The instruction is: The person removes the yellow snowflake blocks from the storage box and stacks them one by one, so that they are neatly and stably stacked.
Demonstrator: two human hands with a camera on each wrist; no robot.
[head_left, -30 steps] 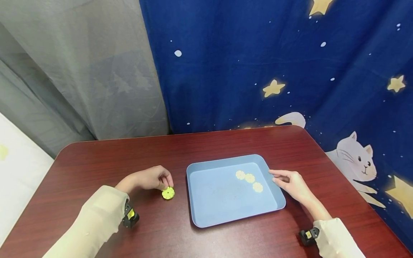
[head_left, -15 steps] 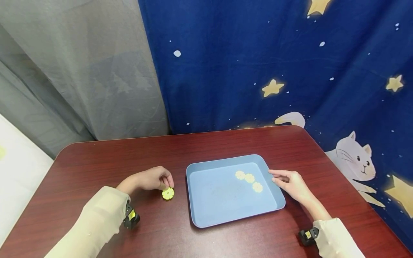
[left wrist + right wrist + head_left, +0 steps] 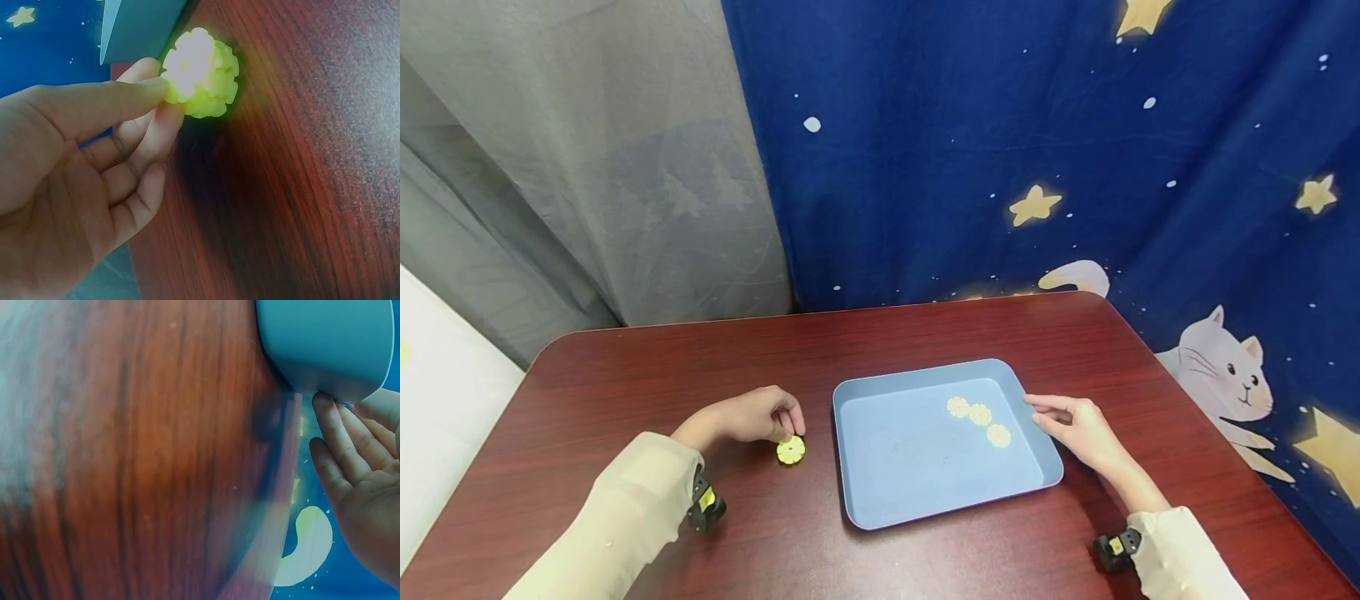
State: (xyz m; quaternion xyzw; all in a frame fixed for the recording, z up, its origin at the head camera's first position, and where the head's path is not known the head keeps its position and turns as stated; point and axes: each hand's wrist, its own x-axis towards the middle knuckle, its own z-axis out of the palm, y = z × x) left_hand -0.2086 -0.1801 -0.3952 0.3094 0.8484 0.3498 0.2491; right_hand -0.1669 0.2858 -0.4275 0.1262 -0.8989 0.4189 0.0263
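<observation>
While we work outward from the near edge, we list first two cream sleeves [image 3: 625, 492], each with a small black camera [image 3: 703, 504] at the wrist. Next, we record the left hand [image 3: 748, 417], thumb and fingers pinching a yellow disc [image 3: 791, 450], round, notched at the rim. This disc is to the left of the tray and apart from it; in the left wrist view it glares brightly, with more notched edges behind, and we cannot tell how many pieces are bunched there. Opposite, we enter the right hand [image 3: 1086, 433], its fingers mostly straight and slightly spread, tips touching the right side of the tray. Item: one shallow blue tray [image 3: 895, 450], rectangular, holding three pale discs [image 3: 980, 414] near its far right corner. Beneath all, we note a dark red wooden table [image 3: 715, 358] with rounded far corners. Beyond it hang a grey curtain [image 3: 647, 167] and a blue curtain [image 3: 910, 125], the latter printed with stars [image 3: 1036, 206] and a white cat [image 3: 1228, 371].
</observation>
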